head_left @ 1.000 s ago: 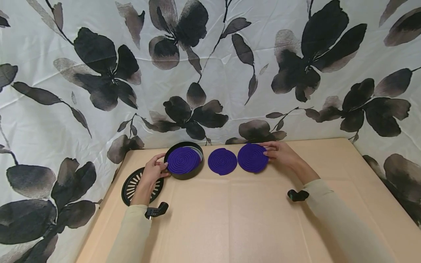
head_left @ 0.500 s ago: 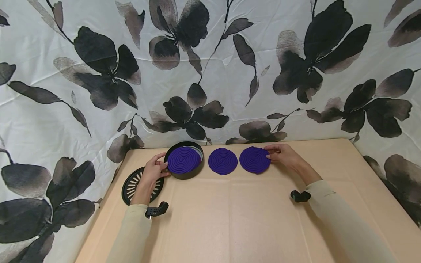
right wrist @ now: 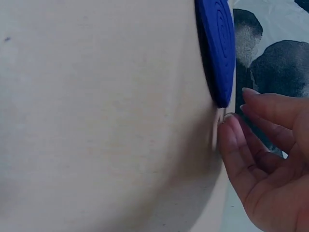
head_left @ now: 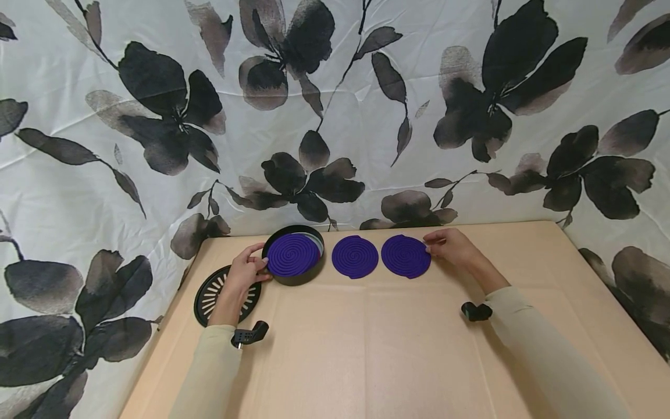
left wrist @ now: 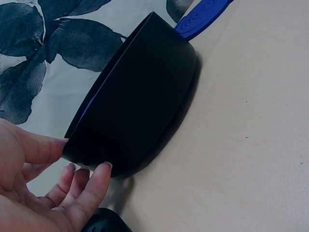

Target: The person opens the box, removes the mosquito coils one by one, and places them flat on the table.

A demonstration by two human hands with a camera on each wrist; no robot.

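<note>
A round black tin [head_left: 296, 281] stands at the back left of the table, with a purple spiral mosquito coil [head_left: 293, 255] inside it. My left hand [head_left: 245, 273] holds the tin's left side; in the left wrist view, thumb and fingertips meet its dark wall [left wrist: 140, 92]. Two more mosquito coils lie flat to the right, a middle coil [head_left: 354, 257] and a right coil [head_left: 405, 256]. Beside the right coil's outer edge is my right hand [head_left: 451, 247], fingers loosely bent. In the right wrist view, a small gap separates its fingertips from the coil [right wrist: 219, 53].
A black slotted lid [head_left: 209, 294] lies on the table left of the tin, partly covered by my left forearm. Behind the table [head_left: 366, 343], a white cloth with dark flowers [head_left: 356, 134] hangs close to the back edge.
The right coil has come down flat on the table, slightly right and nearer, and my right hand has let go of it. The left hand stays at the tin.
</note>
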